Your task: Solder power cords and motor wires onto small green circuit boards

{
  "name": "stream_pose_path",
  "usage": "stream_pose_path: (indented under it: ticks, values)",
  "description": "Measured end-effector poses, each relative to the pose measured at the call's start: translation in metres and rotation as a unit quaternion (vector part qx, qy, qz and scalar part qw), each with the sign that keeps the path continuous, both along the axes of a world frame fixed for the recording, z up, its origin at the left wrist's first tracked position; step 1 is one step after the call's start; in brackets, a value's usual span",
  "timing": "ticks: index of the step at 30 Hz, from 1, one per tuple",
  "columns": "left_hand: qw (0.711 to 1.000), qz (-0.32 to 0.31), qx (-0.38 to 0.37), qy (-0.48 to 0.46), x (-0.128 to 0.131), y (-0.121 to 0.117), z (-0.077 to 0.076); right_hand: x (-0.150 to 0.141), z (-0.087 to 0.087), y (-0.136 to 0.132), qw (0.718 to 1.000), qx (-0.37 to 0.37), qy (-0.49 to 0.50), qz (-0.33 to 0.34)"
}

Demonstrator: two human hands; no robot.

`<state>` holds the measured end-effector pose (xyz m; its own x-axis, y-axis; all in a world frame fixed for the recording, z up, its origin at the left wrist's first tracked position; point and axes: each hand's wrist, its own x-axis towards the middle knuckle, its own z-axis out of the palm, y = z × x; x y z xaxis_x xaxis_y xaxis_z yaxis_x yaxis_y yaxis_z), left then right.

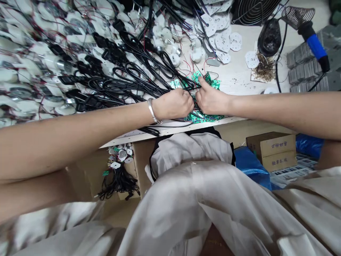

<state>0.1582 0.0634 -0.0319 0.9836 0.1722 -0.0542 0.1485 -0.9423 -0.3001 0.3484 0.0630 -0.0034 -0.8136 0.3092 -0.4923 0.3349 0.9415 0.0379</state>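
Note:
My left hand (174, 103), with a silver bangle at the wrist, is closed in a fist over the black cables (133, 76). My right hand (211, 97) almost touches it, fingers curled and thumb pressed on top, closed around the cable ends. Which strands each hand grips is partly hidden by the fingers. Under and around both hands lie small green circuit boards (202, 116) joined to the cables, close to the table's front edge.
White motor units (39, 64) with red wires heap up at left. Behind are white plates (223, 41) and a black fan (254, 10). At right, a blue-handled soldering iron (315, 46) rests in its coil holder beside metal stacks (306, 78). Cartons (278, 151) stand below.

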Motion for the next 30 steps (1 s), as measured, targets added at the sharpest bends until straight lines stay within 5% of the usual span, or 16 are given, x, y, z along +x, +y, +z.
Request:
stream_pose_path:
  ticks: [5, 9, 13, 17, 21, 24, 27, 30]
  values:
    - [0.999, 0.007, -0.033, 0.006, 0.0, 0.001, 0.001, -0.007, 0.003, -0.006, 0.998, 0.026, -0.056, 0.01]
    - [0.999, 0.012, -0.052, -0.004, -0.001, 0.001, -0.002, -0.017, 0.015, -0.011, 0.997, -0.048, -0.05, 0.047]
    - [0.999, 0.005, -0.051, -0.013, 0.006, 0.003, -0.004, -0.025, 0.021, -0.018, 0.993, 0.061, -0.096, 0.025]
    - [0.998, 0.063, -0.019, -0.004, 0.001, 0.002, 0.006, -0.013, 0.019, -0.018, 0.988, 0.13, -0.062, -0.055]
    - [0.98, 0.17, -0.065, -0.082, -0.059, -0.024, 0.028, 0.017, 0.029, 0.0, 0.982, 0.026, 0.018, -0.188]
    - [0.935, 0.295, -0.118, -0.156, -0.127, -0.059, 0.036, 0.022, 0.03, 0.023, 0.927, -0.038, 0.23, -0.295]
    - [0.897, 0.391, -0.11, -0.176, -0.177, -0.088, 0.028, -0.003, 0.014, 0.043, 0.87, -0.061, 0.3, -0.387]
    - [0.889, 0.419, -0.121, -0.144, -0.19, -0.089, 0.008, -0.043, -0.008, 0.049, 0.87, -0.069, 0.267, -0.409]
